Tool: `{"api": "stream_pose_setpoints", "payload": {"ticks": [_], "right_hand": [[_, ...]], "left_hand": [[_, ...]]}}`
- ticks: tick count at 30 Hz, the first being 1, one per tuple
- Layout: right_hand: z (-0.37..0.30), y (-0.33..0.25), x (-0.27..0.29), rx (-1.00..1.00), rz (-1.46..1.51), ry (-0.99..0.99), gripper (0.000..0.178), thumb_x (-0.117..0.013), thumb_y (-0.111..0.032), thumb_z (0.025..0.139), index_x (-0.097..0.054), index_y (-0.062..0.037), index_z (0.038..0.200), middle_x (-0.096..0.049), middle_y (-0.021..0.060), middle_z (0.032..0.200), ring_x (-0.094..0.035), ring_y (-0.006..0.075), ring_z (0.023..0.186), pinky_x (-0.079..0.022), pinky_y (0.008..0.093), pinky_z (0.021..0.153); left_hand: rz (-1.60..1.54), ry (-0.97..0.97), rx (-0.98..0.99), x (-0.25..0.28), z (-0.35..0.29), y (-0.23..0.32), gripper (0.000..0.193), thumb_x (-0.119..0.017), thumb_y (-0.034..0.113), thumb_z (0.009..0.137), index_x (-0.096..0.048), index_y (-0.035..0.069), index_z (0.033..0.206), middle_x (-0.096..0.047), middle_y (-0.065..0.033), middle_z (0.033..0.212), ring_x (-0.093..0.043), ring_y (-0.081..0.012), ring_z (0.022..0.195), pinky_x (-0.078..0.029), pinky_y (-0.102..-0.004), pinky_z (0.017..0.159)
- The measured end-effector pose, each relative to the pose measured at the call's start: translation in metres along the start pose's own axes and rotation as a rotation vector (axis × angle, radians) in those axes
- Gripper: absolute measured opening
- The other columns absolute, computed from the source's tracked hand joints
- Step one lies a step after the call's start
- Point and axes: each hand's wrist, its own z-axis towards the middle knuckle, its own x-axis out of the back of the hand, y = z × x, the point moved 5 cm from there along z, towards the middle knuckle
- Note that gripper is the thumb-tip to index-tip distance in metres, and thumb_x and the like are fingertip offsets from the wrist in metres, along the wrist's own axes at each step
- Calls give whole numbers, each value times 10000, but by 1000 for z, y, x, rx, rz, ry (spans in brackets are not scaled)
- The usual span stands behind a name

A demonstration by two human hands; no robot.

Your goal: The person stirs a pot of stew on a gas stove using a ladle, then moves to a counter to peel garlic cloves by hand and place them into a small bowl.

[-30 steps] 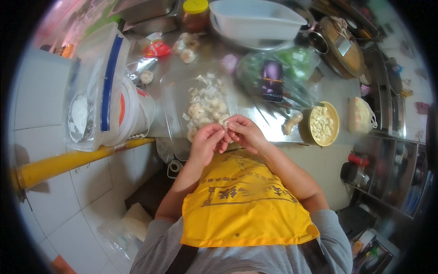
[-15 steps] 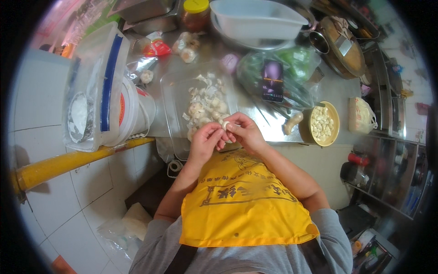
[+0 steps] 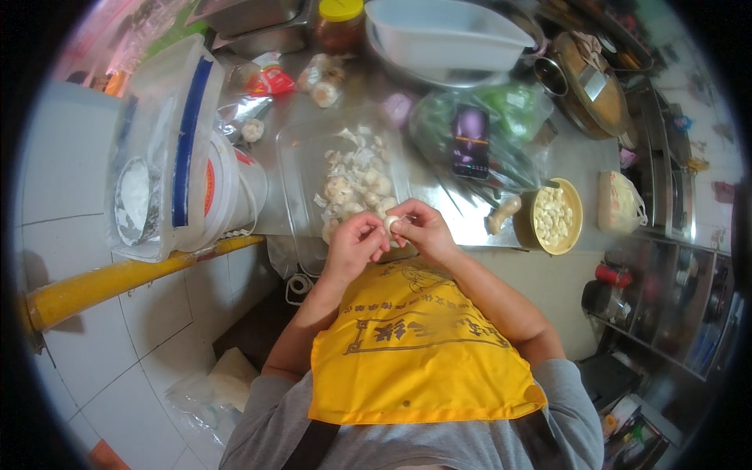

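- We see the clove [image 3: 391, 222] at the fingertips of both hands, in front of our apron [image 3: 423, 352], over the near edge of the tray [image 3: 301, 153].
- Our right hand [image 3: 425, 229] pinches it between thumb and forefinger; the clove sits at the left of those fingertips.
- Our left hand [image 3: 356, 239] is curled, its fingertips just beside the clove's left side; whether they grip it, we cannot tell.
- Just beyond our hands, garlic [image 3: 364, 184] and loose skins lie in the tray.
- Well to the right of our hands we have peeled cloves [image 3: 554, 215] in the yellow bowl [image 3: 580, 223], with ginger [image 3: 504, 213] near it.
- Against a second ago, the clove shows more of its pale side between our fingers; our hands have barely shifted, and the bowl stays beside the ginger.
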Motion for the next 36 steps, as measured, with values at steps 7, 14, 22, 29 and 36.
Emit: {"api": "stream_pose_setpoints", "payload": {"ticks": [7,14,22,29,36], "right_hand": [[2,6,-6,-58,80,5,209,-575,-112,876,-571,-14,1060,-594,28,853,-542,90,700,-460,221,640],[2,-7,-15,-51,-180,-27,253,-511,-120,913,-550,3,1131,-598,36,912,-554,87,781,-476,233,707],[3,-5,-6,-130,168,-33,247,-472,-118,929,-535,13,1128,-602,58,873,-568,106,765,-475,234,721],[4,-10,-11,-113,301,102,246,-513,-105,905,-546,-7,1128,-608,49,881,-561,97,771,-460,215,696],[9,5,-4,-81,137,137,232,-550,-74,877,-579,1,1095,-610,51,956,-553,105,839,-453,240,747]], "left_hand": [[58,115,-48,4,4,4,36,-503,18,842,-521,32,814,-542,-6,645,-464,-46,537,-353,-181,467],[269,138,-177,-2,8,12,42,-520,-30,802,-523,2,775,-571,-7,687,-540,-51,627,-436,-199,548],[-397,25,14,17,12,-6,32,-479,27,778,-508,34,766,-518,-24,622,-407,-82,473,-309,-219,438],[-624,183,20,19,13,-12,73,-476,110,854,-489,53,811,-505,-40,614,-403,-102,466,-303,-233,420],[-135,214,-7,5,17,-15,49,-533,96,877,-514,53,865,-543,-26,669,-446,-67,490,-323,-182,415]]}}
